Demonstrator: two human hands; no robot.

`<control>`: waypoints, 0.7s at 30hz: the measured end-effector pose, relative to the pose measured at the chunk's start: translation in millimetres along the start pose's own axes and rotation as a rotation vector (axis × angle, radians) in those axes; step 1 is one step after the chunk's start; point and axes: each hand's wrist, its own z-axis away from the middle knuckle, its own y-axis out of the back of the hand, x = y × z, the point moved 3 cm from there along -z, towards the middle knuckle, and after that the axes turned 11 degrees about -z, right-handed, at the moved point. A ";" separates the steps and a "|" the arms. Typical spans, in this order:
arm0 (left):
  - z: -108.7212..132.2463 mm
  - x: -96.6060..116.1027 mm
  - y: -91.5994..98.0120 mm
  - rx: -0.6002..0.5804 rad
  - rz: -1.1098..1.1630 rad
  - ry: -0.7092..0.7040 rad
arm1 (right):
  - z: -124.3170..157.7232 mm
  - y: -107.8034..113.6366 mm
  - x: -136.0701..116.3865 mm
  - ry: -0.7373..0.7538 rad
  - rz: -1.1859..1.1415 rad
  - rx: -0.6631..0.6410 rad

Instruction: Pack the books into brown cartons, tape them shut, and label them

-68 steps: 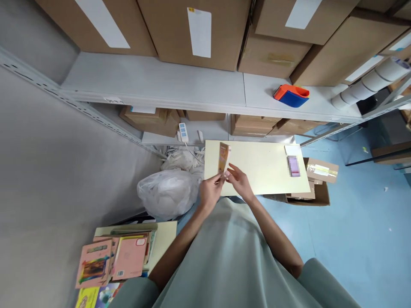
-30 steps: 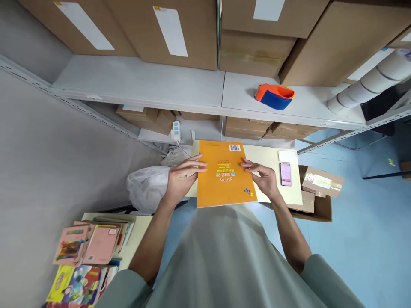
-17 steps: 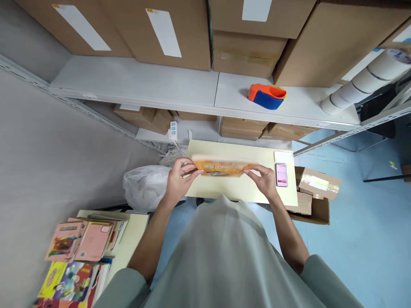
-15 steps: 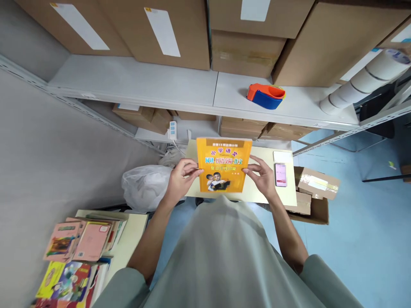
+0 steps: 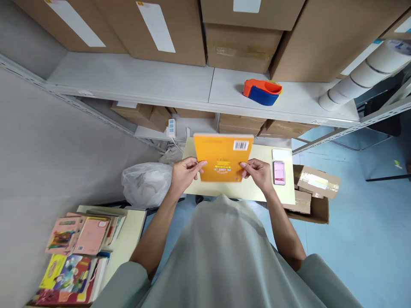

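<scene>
A plastic bag (image 5: pixel 147 184) lies left of the left hand (image 5: pixel 185 173), whose fingers pinch the left edge of the orange book (image 5: pixel 220 154). The book spans between both hands over the table (image 5: pixel 263 153), top edge beyond the fingertips; the right hand (image 5: pixel 260 173) pinches its right edge, an open strip of table between those fingers and the phone (image 5: pixel 279 173).

And here I am in what looks like a storeroom: grey metal shelves (image 5: pixel 173 81) right in front of me, big brown boxes (image 5: pixel 189 38) with white labels (image 5: pixel 156 26) packed along the upper one, smaller boxes (image 5: pixel 240 123) below! White rolls (image 5: pixel 362 79) line up at the right end, books (image 5: pixel 91 235) pile up at my left, and an open carton (image 5: pixel 324 211) sits on the blue floor (image 5: pixel 349 252).
</scene>
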 end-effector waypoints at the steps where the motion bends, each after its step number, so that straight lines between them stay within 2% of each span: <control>1: -0.3 3.4 -3.0 0.014 -0.022 0.015 | -0.3 -1.3 -1.2 -0.020 0.002 0.006; 5: -1.0 9.6 -15.4 0.038 -0.061 0.032 | -3.0 -0.2 0.9 -0.071 -0.010 0.006; 11: 2.8 7.0 -21.9 0.059 -0.124 -0.064 | -3.3 14.4 23.5 -0.084 -0.054 0.000; 14: 10.0 6.2 -21.5 0.029 -0.168 -0.143 | -2.9 28.5 45.6 -0.129 -0.113 0.051; 17: 19.5 6.2 -28.2 0.040 -0.219 -0.147 | -5.1 37.8 75.8 -0.183 -0.107 0.051; 19: 27.2 8.7 -41.7 0.043 -0.314 -0.186 | -7.9 36.1 98.1 -0.222 -0.132 0.017; 21: 37.4 13.0 -63.9 -0.008 -0.434 -0.318 | -10.7 28.8 118.9 -0.250 -0.196 0.006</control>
